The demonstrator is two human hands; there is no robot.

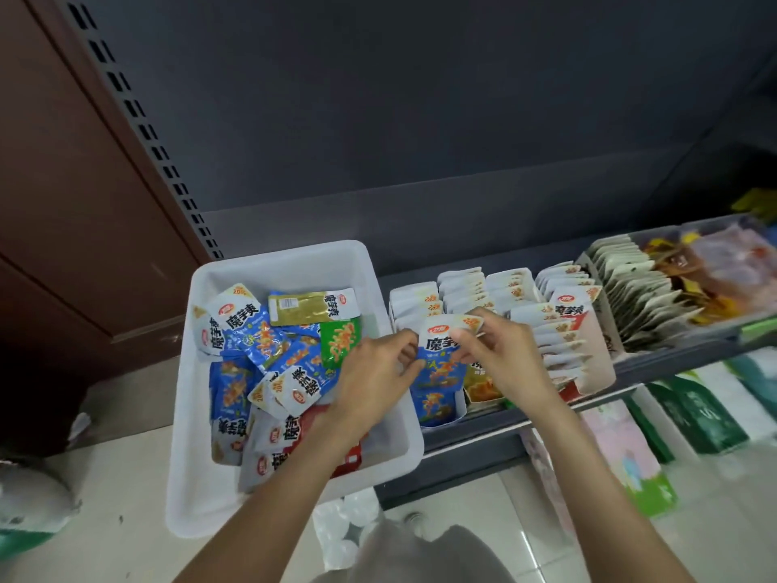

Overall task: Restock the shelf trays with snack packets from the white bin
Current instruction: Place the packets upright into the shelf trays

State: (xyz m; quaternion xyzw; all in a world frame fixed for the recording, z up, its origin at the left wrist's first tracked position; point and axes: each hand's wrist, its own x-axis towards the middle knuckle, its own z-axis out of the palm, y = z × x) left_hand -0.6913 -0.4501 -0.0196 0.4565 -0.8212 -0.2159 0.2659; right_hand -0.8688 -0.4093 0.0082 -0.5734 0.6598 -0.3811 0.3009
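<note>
Grey shelf [483, 431] — two hands [374, 372] pinch one blue packet [439, 359] beside one white bin [202, 477].

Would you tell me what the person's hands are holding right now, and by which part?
Both hands hold one blue snack packet above the leftmost shelf tray: the left hand pinches its left edge, the right hand its white top.
</note>
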